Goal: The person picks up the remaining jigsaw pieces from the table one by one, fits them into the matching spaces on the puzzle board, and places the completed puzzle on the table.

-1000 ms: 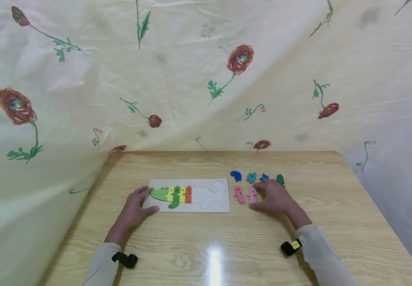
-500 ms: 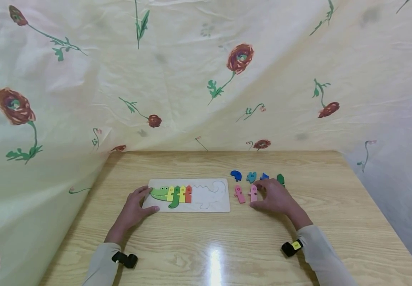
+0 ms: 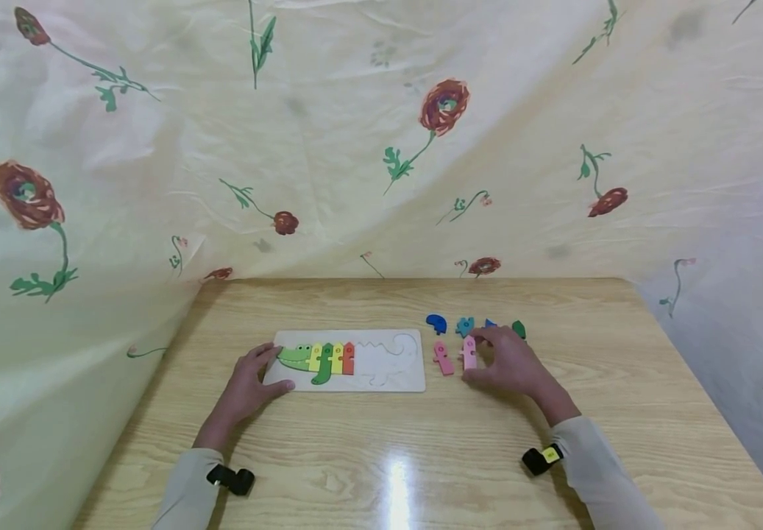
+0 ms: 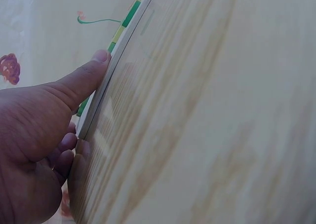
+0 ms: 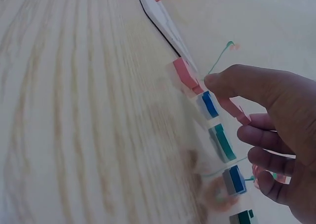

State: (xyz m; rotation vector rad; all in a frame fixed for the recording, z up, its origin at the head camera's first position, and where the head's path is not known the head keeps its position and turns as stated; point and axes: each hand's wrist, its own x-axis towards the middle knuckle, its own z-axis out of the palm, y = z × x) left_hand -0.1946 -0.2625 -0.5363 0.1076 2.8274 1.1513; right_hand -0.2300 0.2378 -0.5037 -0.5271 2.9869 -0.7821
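At three o'clock from the puzzle board (image 3: 409, 380), a light pink piece (image 3: 469, 355) sits pinched in the right hand (image 3: 512, 361).
Thumb and fingertips hold it by its two ends, which seems a sound choice: its face and side tab show plainly, and the right wrist view suggests it is off the counter (image 3: 328, 442). A light, even pinch should keep it level; best to clear the darker pink piece (image 3: 444, 358), near it at nine o'clock, without nudging it. Toward the board's own nine o'clock, the left hand (image 3: 247, 383) grips the end between thumb and fingers; gentle pressure there should prevent sliding without disturbing the green head piece (image 3: 295, 358).
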